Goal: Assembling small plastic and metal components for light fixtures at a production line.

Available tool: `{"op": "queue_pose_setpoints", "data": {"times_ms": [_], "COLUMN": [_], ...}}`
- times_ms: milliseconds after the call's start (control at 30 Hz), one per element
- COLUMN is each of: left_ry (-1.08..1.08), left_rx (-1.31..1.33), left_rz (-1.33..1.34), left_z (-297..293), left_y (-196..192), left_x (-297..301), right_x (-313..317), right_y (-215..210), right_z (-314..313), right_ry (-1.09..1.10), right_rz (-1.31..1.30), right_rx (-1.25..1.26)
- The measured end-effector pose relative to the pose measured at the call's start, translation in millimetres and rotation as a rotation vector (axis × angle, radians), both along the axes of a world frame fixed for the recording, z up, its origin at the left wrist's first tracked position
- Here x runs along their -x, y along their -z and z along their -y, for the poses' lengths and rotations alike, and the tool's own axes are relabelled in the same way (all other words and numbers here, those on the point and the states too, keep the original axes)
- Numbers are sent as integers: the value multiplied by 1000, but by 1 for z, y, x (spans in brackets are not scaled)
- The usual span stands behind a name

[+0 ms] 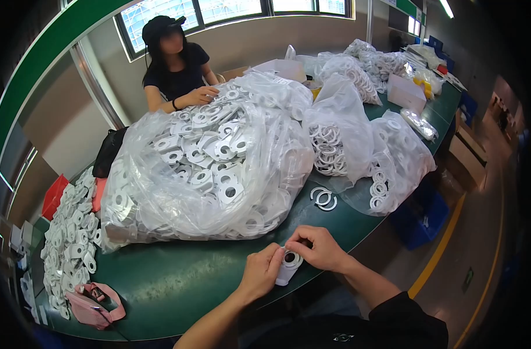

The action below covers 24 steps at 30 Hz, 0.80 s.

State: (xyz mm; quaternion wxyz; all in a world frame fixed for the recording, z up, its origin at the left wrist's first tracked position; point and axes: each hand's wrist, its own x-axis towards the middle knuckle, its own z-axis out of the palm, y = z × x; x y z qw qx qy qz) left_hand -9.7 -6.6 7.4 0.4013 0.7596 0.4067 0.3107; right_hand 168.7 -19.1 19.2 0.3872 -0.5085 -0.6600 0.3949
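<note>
A white plastic plate with a round hole (288, 270) is held between my two hands near the table's front edge. My left hand (260, 272) grips its left side, thumb along the top. On the ring around the hole, my right hand (317, 249) has its thumb and fingers pinched at the upper right edge; whether a separate ring is between them is hard to see. Beyond my right hand, a few loose white rings (324, 199) lie on the green table (178, 285). Ahead of my hands stands a large clear bag (277, 174) full of similar white plates (222, 148).
Two clear bags of white rings (329, 148) (387, 157) stand at the right. A pile of white plates (73, 244) and a pink pouch (95, 305) lie at the left. Across the table, a co-worker (175, 70) reaches into the big bag. A blue crate (419, 218) sits below the right edge.
</note>
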Motion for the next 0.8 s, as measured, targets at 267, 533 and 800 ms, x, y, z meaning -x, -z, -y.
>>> {"op": "queue_pose_setpoints", "data": {"times_ms": [267, 533, 800], "left_ry": [0, 121, 41], "left_rx": [368, 368, 264], "left_rz": [710, 396, 82], "left_z": [13, -10, -11], "left_y": [4, 13, 9], "left_x": [-19, 2, 3], "right_x": [2, -4, -10], "right_y": [15, 10, 11], "right_z": [-2, -6, -10], "right_ry": [142, -13, -95], "right_rz": [-426, -192, -27], "right_rx": [-1, -68, -139]}}
